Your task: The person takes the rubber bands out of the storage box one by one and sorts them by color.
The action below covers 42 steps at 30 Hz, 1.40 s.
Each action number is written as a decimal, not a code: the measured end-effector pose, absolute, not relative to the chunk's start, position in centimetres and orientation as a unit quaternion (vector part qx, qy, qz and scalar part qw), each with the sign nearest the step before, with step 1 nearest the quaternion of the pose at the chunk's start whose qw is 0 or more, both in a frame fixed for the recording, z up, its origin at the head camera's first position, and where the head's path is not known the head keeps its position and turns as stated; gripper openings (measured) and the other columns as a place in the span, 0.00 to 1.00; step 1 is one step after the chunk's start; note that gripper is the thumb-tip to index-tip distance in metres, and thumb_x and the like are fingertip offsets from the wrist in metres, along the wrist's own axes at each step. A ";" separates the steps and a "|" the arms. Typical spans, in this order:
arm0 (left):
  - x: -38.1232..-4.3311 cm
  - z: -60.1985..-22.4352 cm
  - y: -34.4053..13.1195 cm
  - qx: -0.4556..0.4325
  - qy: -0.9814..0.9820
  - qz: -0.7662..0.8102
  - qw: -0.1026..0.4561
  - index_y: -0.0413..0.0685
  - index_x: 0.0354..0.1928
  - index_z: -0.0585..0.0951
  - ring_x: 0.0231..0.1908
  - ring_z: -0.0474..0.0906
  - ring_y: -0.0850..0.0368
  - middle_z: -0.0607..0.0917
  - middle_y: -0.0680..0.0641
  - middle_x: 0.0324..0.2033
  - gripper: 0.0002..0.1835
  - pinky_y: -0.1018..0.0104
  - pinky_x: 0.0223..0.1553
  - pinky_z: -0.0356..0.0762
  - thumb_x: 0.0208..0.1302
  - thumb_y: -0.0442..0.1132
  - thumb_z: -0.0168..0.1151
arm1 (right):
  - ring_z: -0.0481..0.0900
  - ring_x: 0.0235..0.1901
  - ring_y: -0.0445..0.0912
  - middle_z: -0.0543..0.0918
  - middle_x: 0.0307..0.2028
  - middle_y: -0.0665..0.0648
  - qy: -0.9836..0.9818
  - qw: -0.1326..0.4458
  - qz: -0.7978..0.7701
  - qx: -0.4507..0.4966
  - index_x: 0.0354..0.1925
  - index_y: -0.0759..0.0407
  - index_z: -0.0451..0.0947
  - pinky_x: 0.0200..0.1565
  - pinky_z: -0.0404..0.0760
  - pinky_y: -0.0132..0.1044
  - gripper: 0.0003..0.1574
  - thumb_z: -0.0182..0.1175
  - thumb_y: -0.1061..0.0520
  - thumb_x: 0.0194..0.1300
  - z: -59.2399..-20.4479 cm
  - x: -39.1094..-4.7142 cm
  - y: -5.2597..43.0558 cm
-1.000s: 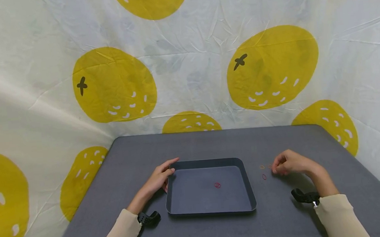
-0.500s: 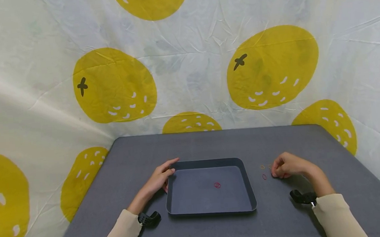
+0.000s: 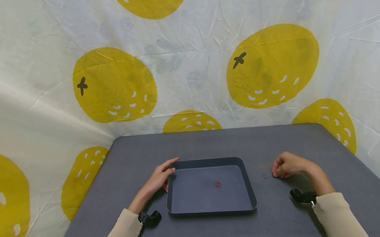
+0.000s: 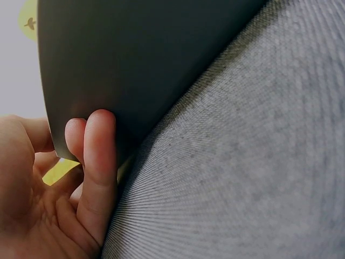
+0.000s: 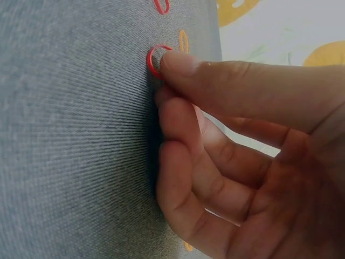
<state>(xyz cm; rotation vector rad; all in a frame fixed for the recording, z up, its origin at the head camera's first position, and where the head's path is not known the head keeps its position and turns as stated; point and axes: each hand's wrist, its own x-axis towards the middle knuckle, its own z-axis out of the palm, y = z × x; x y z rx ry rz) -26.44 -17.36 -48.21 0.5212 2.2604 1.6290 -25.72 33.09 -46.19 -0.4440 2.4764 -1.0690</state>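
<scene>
At the left far corner of a dark grey tray (image 3: 196, 201), my left hand (image 3: 157, 178) grips the wall, thumb over the rim and fingers outside. The left wrist view shows the fingertips (image 4: 101, 137) against the tray's outer side. Red rubber bands (image 3: 217, 184) lie inside, seemingly overlapping. To the right of the tray, my right hand (image 3: 290, 164) is low over the table. In the right wrist view its thumb and forefinger pinch a red rubber band (image 5: 149, 58) at the cloth; part of the band is hidden by the thumb.
Beside the right hand lie a loose red rubber band (image 3: 265, 176) and an orange rubber band (image 3: 262, 166). Another orange rubber band (image 5: 188, 246) shows below the fingers in the right wrist view. A grey cloth covers the table (image 3: 219, 231); a fruit-patterned curtain (image 3: 190, 77) hangs behind.
My right hand has shifted slightly left and nearer since a second ago, and has hardly moved in the last half second. The left hand and the tray have stayed put.
</scene>
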 end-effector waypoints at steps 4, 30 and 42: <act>-26.7 -48.5 -17.4 0.180 0.789 0.565 0.158 0.54 0.73 0.62 0.10 0.72 0.53 0.70 0.45 0.12 0.26 0.49 0.18 0.81 0.75 0.39 0.46 | 0.75 0.22 0.41 0.81 0.24 0.56 0.885 0.211 -0.388 -0.149 0.32 0.71 0.81 0.25 0.79 0.36 0.08 0.66 0.65 0.55 -46.1 -25.8 33.1; -27.7 -50.9 -17.6 0.164 0.803 0.560 0.125 0.68 0.70 0.66 0.10 0.70 0.55 0.69 0.48 0.12 0.24 0.46 0.18 0.79 0.74 0.47 0.49 | 0.75 0.22 0.42 0.80 0.23 0.57 0.893 0.165 -0.382 -0.173 0.32 0.70 0.81 0.24 0.78 0.35 0.06 0.61 0.66 0.59 -44.1 -25.6 32.7; -27.7 -51.1 -17.6 0.171 0.798 0.564 0.125 0.63 0.72 0.64 0.10 0.71 0.56 0.70 0.47 0.14 0.25 0.47 0.17 0.79 0.74 0.46 0.49 | 0.71 0.20 0.39 0.79 0.21 0.57 0.889 0.143 -0.379 -0.215 0.34 0.69 0.81 0.22 0.71 0.32 0.08 0.62 0.61 0.62 -42.4 -25.0 31.6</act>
